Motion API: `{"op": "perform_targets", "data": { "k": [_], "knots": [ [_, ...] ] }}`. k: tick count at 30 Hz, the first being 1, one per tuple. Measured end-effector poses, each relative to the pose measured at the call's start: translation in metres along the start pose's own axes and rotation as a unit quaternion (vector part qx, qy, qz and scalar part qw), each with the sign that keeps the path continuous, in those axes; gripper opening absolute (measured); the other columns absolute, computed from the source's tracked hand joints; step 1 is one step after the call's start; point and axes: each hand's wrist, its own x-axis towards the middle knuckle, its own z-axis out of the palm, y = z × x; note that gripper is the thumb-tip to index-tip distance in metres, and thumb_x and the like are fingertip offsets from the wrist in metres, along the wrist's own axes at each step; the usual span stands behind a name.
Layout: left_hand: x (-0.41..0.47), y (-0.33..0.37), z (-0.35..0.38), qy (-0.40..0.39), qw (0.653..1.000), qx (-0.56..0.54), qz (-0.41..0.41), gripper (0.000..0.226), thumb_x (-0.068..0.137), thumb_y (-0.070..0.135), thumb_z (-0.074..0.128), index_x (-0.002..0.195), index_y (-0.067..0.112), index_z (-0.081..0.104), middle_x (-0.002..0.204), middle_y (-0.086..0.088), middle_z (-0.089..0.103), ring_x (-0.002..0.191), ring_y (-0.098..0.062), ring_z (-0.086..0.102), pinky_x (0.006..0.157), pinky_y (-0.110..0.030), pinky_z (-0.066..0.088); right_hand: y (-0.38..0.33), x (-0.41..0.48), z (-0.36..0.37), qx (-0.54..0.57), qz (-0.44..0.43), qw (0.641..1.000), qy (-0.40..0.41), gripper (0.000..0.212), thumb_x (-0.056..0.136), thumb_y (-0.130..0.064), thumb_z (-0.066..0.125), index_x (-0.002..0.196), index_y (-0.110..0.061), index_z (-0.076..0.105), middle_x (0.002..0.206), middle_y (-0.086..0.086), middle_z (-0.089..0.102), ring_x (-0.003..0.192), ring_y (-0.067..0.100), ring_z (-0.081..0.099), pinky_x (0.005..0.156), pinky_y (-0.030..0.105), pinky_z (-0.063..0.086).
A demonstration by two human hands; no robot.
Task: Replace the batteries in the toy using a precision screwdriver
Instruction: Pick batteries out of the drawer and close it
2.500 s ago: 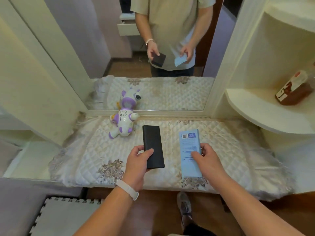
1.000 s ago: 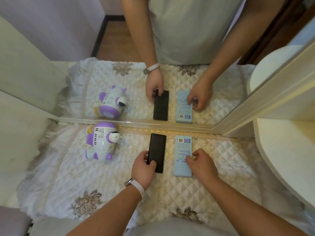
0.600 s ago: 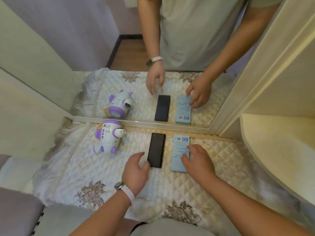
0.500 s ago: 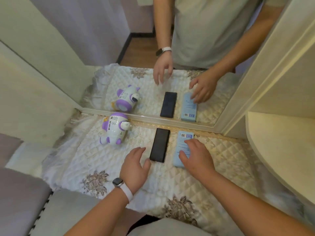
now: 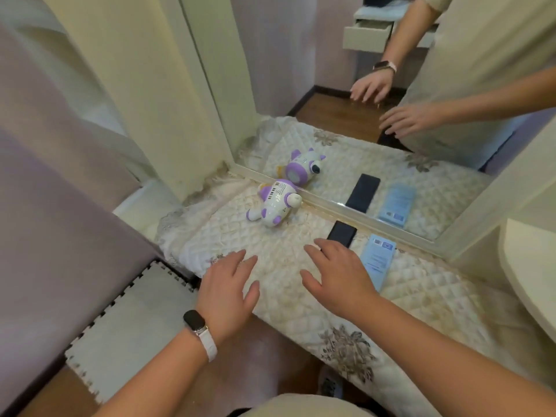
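Note:
A white and purple toy lies on its side on the quilted cloth, close to the mirror. A flat black case and a light blue box lie side by side to the toy's right. My left hand hovers over the cloth's near left edge, fingers straight, holding nothing. My right hand is spread with fingers straight, empty, covering the near end of the black case. Both hands are short of the toy.
A mirror stands behind the cloth and reflects the toy, both boxes and my hands. A cream shelf juts out at the right. A grey foam mat lies on the floor below left, beside a purple surface.
Both hands let go of the black case and the blue box, which now lie on the cloth. The hands have shifted left toward the toy, and my view has swung left.

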Motion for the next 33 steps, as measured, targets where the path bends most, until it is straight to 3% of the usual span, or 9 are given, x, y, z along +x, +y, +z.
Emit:
{"op": "perform_targets", "data": {
  "k": [9,16,24,33],
  "knots": [
    [-0.126,-0.079,-0.055,0.048,0.997,0.021,-0.054,0.050,0.088,0.043,0.045,0.131,0.022,0.058,0.137,-0.007,0.056,0.126,-0.028,0.052,0.104,-0.051,0.042,-0.150,-0.037,0.008,-0.026,-0.111,0.993,-0.012,0.052,0.085,-0.049,0.048,0.125,-0.018,0.062,0.126,0.007,0.062,0.116,0.029,0.058,0.095,0.041,0.047],
    [-0.274,-0.162,-0.100,0.110,0.972,0.048,-0.203,0.051,0.084,0.044,0.047,0.128,0.021,0.061,0.132,-0.009,0.061,0.116,-0.029,0.060,0.095,-0.045,0.048,-0.299,-0.073,0.043,-0.047,-0.246,0.968,-0.028,0.052,0.086,-0.049,0.047,0.126,-0.019,0.062,0.127,0.005,0.062,0.117,0.028,0.057,0.095,0.043,0.048],
    [-0.418,-0.211,-0.136,0.169,0.922,0.079,-0.340,0.050,0.086,0.046,0.046,0.126,0.020,0.062,0.131,-0.009,0.061,0.119,-0.029,0.058,0.099,-0.045,0.045,-0.436,-0.113,0.068,-0.043,-0.406,0.912,-0.031,0.051,0.087,-0.049,0.048,0.124,-0.017,0.062,0.126,0.006,0.062,0.116,0.028,0.056,0.094,0.041,0.047],
    [-0.519,-0.221,-0.139,0.216,0.851,0.091,-0.470,0.047,0.088,0.042,0.048,0.128,0.022,0.061,0.132,-0.007,0.059,0.124,-0.028,0.054,0.104,-0.049,0.040,-0.537,-0.138,0.105,-0.047,-0.558,0.825,-0.076,0.052,0.088,-0.051,0.045,0.126,-0.019,0.059,0.129,0.005,0.060,0.118,0.028,0.055,0.096,0.041,0.046]
  ]
}}
